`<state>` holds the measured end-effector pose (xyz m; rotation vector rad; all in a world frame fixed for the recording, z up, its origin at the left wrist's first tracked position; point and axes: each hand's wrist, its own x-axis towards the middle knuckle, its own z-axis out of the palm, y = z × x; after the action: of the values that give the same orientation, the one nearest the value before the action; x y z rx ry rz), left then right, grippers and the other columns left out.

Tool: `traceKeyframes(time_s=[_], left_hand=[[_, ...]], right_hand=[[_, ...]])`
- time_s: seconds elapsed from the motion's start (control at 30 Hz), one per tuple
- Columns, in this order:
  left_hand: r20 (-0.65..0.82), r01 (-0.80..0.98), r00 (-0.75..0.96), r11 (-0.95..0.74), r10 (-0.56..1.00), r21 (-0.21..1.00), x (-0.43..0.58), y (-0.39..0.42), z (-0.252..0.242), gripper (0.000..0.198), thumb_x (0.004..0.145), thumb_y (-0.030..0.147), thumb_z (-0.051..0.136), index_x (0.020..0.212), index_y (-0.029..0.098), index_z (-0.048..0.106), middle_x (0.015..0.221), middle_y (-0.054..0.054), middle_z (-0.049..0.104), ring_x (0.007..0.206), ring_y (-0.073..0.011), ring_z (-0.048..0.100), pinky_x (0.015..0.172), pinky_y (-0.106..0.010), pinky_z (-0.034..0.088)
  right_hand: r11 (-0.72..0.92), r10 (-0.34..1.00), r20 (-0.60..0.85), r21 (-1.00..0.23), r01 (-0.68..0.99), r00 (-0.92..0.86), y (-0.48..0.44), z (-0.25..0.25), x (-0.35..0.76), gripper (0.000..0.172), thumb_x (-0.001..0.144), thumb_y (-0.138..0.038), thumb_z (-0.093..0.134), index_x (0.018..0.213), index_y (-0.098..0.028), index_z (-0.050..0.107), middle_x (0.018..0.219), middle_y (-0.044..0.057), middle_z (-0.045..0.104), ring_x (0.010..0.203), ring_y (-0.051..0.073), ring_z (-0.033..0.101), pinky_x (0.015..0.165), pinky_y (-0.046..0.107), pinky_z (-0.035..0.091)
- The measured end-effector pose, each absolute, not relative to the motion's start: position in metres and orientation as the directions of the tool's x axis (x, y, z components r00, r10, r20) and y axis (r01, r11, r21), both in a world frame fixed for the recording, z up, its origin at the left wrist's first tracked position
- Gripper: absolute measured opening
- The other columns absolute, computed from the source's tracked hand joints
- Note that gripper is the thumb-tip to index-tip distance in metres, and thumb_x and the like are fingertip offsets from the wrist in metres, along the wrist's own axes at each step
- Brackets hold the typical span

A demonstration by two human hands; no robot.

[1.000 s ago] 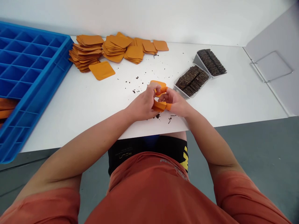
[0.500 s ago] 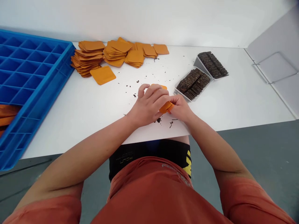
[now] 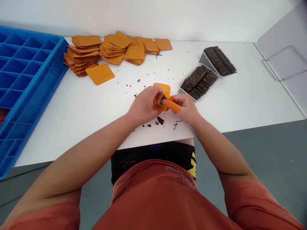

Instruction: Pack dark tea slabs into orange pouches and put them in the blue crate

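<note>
At the middle of the table my left hand (image 3: 145, 103) is closed around a square orange packet (image 3: 162, 87), its thumb and fingers at the left side. My right hand (image 3: 187, 107) meets it from the right. Its thumb and a finger wear orange finger covers. The covered thumb (image 3: 173, 105) points left against the packet, with a dark grey tip at its end; whether that tip belongs to the cover or is a separate piece I cannot tell. The right fingers curl at the packet's edge. Dark crumbs (image 3: 160, 120) lie below the hands.
Piles of orange packets (image 3: 82, 56) line the back left, with a single packet (image 3: 100, 74) in front. Two clear boxes, a near one (image 3: 178, 91) and a far one (image 3: 203, 60), hold thin dark brown slices. A blue compartment tray (image 3: 51, 80) stands left; a wire frame (image 3: 285, 62) stands right.
My left hand has turned from palm-down over the packet to gripping its left side, uncovering more of it. The right thumb now stretches left against the packet. The view has shifted slightly.
</note>
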<state>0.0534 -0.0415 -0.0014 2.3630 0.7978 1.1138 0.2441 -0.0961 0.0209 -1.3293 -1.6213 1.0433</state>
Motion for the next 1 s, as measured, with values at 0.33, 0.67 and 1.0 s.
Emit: traceKeyframes(time_s=[0.33, 0.67, 1.0], left_hand=[[0.547, 0.148, 0.415, -0.647, 0.727, 0.748, 0.047, -0.033, 0.002, 0.027, 0.083, 0.012, 0.078, 0.101, 0.023, 0.061, 0.101, -0.001, 0.074, 0.089, -0.0158, 0.07, 0.083, -0.034, 0.064], [0.572, 0.153, 0.393, -0.665, 0.72, 0.731, 0.042, -0.029, 0.002, 0.032, 0.089, 0.026, 0.083, 0.11, 0.025, 0.058, 0.109, -0.003, 0.072, 0.098, -0.0194, 0.073, 0.085, -0.038, 0.067], [0.534, 0.284, 0.336, -0.624, 0.776, 0.728, 0.039, -0.019, -0.001, 0.035, 0.092, 0.025, 0.077, 0.12, 0.027, 0.055, 0.122, -0.007, 0.069, 0.116, -0.0254, 0.071, 0.089, -0.043, 0.068]], right_hand=[[0.386, 0.578, 0.816, -0.266, 0.883, -0.007, -0.079, 0.044, 0.312, 0.025, 0.098, -0.051, 0.07, 0.097, -0.027, 0.077, 0.097, 0.008, 0.069, 0.098, 0.028, 0.061, 0.097, 0.057, 0.045], [0.257, 0.891, 0.423, -0.178, 0.95, -0.162, -0.029, 0.057, 0.348, 0.034, 0.066, -0.053, 0.097, 0.082, -0.032, 0.074, 0.115, 0.006, 0.075, 0.128, 0.043, 0.051, 0.117, 0.087, 0.016], [0.275, 0.838, 0.54, -0.294, 0.915, -0.078, -0.042, 0.055, 0.345, 0.01, 0.083, -0.037, 0.086, 0.081, -0.032, 0.077, 0.112, 0.003, 0.081, 0.121, 0.037, 0.065, 0.112, 0.074, 0.038]])
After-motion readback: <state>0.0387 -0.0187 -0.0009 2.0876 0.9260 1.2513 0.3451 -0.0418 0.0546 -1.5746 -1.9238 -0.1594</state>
